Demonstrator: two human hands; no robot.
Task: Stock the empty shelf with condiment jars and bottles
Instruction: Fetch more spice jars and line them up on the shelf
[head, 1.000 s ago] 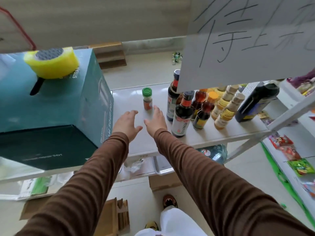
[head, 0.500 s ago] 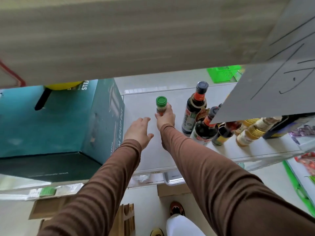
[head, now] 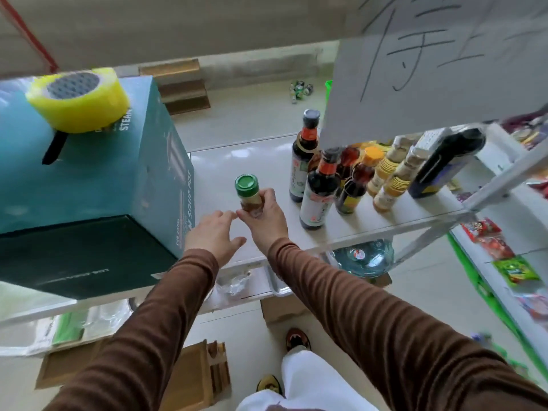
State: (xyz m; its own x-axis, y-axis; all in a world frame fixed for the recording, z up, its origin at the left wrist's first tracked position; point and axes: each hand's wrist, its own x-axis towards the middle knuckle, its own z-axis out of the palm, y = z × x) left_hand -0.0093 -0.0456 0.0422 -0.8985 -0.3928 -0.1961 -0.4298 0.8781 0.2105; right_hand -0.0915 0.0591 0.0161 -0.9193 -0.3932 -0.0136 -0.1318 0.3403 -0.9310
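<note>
My right hand (head: 266, 218) grips a small spice jar with a green lid (head: 248, 193) and holds it tilted just above the white shelf (head: 237, 161). Beside it, my left hand (head: 214, 235) hovers with relaxed fingers and holds nothing; its fingertips come close to the jar's base. To the right on the same shelf stand several dark sauce bottles (head: 318, 193) and several amber bottles with ribbed caps (head: 387, 185). A large dark jug (head: 443, 163) stands at the far right of the row.
A big teal box (head: 98, 185) fills the shelf's left part, with a yellow tape roll (head: 78, 99) on top. A white paper sign (head: 439, 63) hangs over the bottles. Snack packets (head: 504, 256) fill a rack at right. Cardboard lies on the floor below.
My right hand reached forward to the green-lidded jar, closed round it and has drawn it back toward me, lifted and tilted. My left hand stayed beside it.
</note>
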